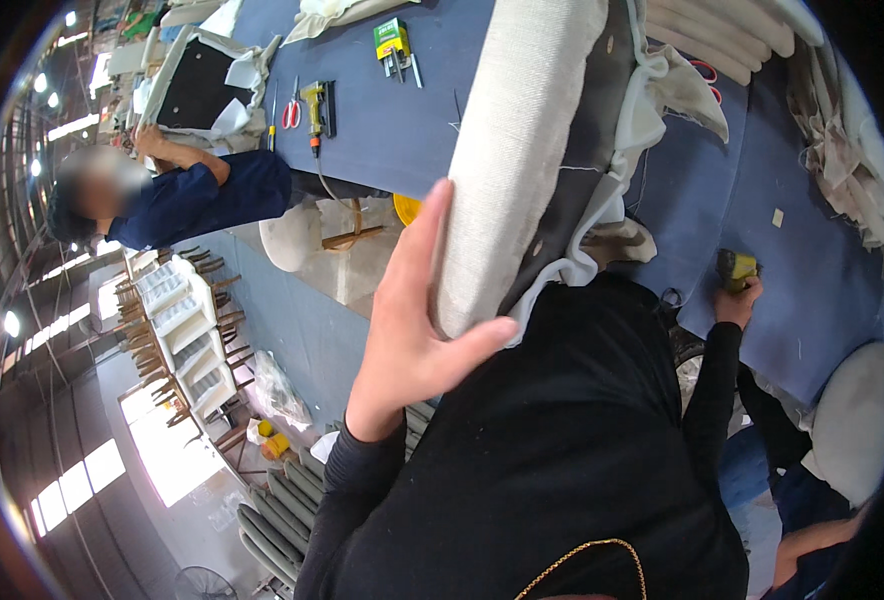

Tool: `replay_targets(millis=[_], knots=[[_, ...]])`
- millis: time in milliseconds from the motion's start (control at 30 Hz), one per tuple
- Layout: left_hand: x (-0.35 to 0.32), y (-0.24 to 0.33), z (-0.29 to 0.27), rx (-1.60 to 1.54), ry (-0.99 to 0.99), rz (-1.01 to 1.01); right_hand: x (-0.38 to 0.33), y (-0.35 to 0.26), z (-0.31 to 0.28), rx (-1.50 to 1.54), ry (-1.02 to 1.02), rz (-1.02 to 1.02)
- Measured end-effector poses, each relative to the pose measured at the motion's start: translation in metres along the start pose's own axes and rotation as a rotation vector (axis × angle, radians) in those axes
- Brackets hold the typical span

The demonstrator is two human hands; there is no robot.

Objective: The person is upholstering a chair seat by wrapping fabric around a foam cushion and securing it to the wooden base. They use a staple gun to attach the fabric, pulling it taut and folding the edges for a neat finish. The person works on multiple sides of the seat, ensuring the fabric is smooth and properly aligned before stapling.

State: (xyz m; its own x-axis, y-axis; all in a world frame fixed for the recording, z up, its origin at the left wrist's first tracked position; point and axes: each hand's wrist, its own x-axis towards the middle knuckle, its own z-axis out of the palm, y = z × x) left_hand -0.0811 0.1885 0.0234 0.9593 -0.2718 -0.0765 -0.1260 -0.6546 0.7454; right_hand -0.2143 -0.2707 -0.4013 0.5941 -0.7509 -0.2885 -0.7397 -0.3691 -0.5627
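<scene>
My left hand (414, 318) grips the near end of a cream upholstered cushion (512, 140), thumb on one side and fingers along the other. The cushion stands tilted on its edge, close to my torso. Its black backing (595, 120) faces right, with loose white fabric (617, 170) hanging along the rim. Over the blue-grey table (702, 210) at the right, my right hand (737, 300) is closed around a yellow-and-black tool (736, 267). Its exact kind is hard to make out, as my fingers cover part of it.
On the table's left part lie a staple gun (314, 115) with a hose, red-handled scissors (292, 113) and a yellow-green box (392, 40). Another person (202, 195) handles a similar panel (202, 85). Cushions (712, 35) and fabric (842, 150) lie far right. A person's arm (812, 540) shows lower right.
</scene>
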Motion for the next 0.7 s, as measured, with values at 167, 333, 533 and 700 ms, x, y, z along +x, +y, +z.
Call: replay_targets(millis=[167, 333, 533, 700], knots=[[-0.001, -0.022, 0.002, -0.524, -0.074, -0.512, -0.046, -0.155, -0.067, 0.685, -0.593, -0.020], [0.006, -0.023, -0.003, -0.515, -0.139, -0.576, -0.118, -0.337, -0.132, 0.600, -0.897, -0.955], [0.007, -0.027, -0.019, -0.404, -0.075, -0.474, -0.134, -0.371, -0.094, 0.760, -1.107, -1.062], [0.005, 0.000, -0.018, 0.242, 0.029, -0.128, -0.153, -0.391, -0.092, 0.621, -0.966, -1.169]])
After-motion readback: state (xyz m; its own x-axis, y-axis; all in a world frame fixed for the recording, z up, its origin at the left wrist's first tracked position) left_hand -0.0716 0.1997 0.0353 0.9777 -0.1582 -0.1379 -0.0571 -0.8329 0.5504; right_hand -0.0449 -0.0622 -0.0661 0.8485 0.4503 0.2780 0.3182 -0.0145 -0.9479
